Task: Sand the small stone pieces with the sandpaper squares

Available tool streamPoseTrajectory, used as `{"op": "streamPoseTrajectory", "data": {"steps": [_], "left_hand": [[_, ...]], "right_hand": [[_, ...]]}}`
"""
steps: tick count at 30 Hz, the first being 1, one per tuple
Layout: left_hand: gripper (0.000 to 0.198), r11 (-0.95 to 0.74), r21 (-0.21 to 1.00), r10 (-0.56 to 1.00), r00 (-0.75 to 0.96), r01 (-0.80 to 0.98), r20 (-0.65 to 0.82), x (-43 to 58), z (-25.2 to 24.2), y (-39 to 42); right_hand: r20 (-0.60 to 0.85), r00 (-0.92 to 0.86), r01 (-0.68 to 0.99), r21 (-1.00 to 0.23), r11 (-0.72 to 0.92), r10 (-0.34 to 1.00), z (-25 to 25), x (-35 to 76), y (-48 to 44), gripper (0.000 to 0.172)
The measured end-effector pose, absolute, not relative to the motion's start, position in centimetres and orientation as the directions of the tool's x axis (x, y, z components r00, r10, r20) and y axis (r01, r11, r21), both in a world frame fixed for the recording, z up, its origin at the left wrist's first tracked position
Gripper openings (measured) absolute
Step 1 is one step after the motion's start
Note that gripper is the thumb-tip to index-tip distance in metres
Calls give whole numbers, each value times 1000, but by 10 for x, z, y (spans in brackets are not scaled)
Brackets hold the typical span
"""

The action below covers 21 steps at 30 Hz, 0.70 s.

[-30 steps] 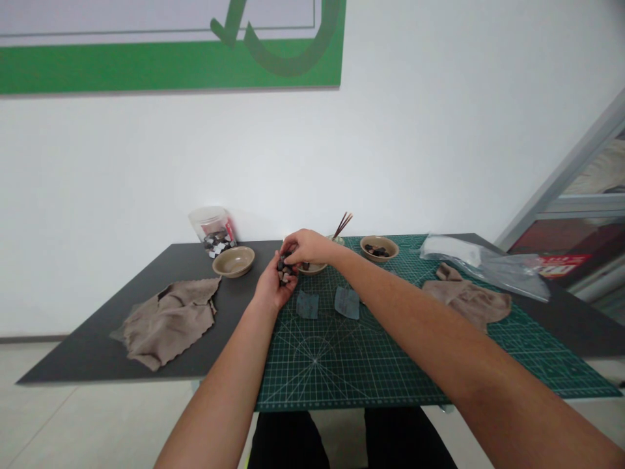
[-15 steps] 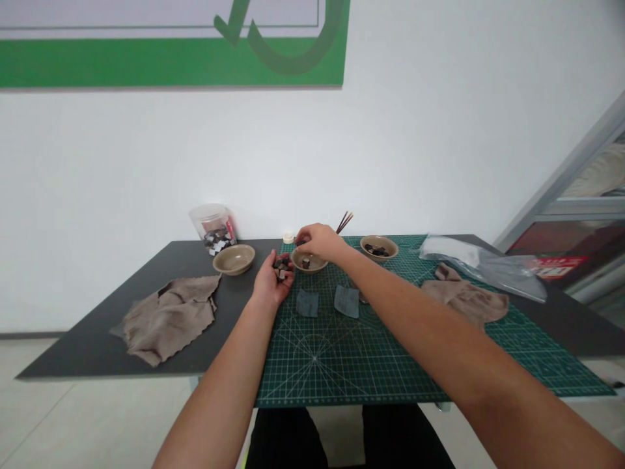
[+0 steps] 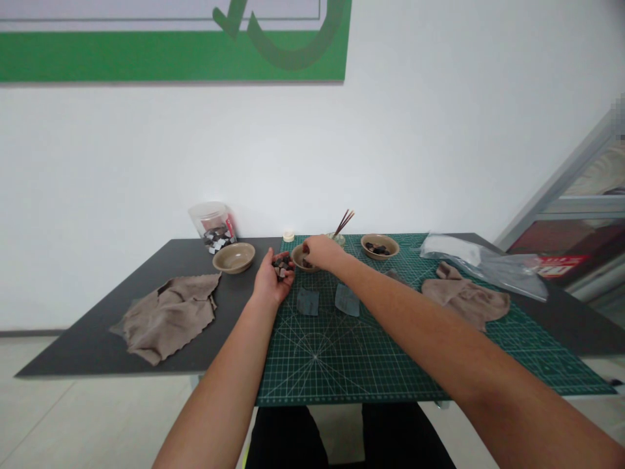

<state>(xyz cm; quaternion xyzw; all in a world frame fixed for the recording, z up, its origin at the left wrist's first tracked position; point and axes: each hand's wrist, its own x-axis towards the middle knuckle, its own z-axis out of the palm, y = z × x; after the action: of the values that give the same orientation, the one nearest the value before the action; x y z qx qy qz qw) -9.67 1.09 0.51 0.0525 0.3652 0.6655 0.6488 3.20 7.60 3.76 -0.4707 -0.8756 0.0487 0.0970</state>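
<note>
My left hand point(image 3: 270, 281) is turned palm up, its fingers curled round several small dark blocks point(image 3: 282, 266), some with pale faces. Just right of it stands a small beige bowl point(image 3: 297, 258) with one or more small blocks inside. My right hand point(image 3: 322, 252) reaches over this bowl from the right, fingers pointing down into it and pinched on a small dark block point(image 3: 306, 249); the hand partly covers the bowl. Two grey-blue square pieces point(image 3: 307, 303) point(image 3: 347, 300) lie on the green cutting mat point(image 3: 315, 365) nearer me.
Left are an empty-looking beige bowl point(image 3: 234, 258), a clear tub of blocks point(image 3: 213, 228) and a brown cloth point(image 3: 170, 316). Behind my right hand, thin sticks point(image 3: 344, 223) stand in a glass jar. Right are a bowl of dark pieces point(image 3: 379, 247), another cloth point(image 3: 466, 293) and a plastic bag point(image 3: 483, 264).
My right hand has moved down and slightly right, its fingers going from above the bowl's left rim into the bowl. The left hand stays where it was, holding the blocks.
</note>
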Motion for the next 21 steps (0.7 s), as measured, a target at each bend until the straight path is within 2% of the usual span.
{"op": "streamPoseTrajectory", "data": {"steps": [3,6,8,13,18,21], "left_hand": [[30,86,540,900,-167,-837,-402,-96,3,12],[28,63,532,906,-174,-844,-385,-96,1,13],[26,59,534,910,-175,-843,-376,-95,0,14],[17,74,537,929,-138,-840,-344,-94,-1,15],[18,97,544,936,-110,-833,-335,-94,-2,16],[18,94,546,935,-115,-833,-336,-94,-1,14]], "right_hand": [[286,-594,697,-284,658,752,50,31,65,25],[267,-763,484,-369,793,589,56,26,54,23],[236,-802,457,-348,819,548,56,21,49,25],[203,-770,548,-276,790,605,58,11,45,22],[186,-744,577,-304,758,641,60,10,47,20],[205,-703,590,-368,719,681,59,11,48,21]]}}
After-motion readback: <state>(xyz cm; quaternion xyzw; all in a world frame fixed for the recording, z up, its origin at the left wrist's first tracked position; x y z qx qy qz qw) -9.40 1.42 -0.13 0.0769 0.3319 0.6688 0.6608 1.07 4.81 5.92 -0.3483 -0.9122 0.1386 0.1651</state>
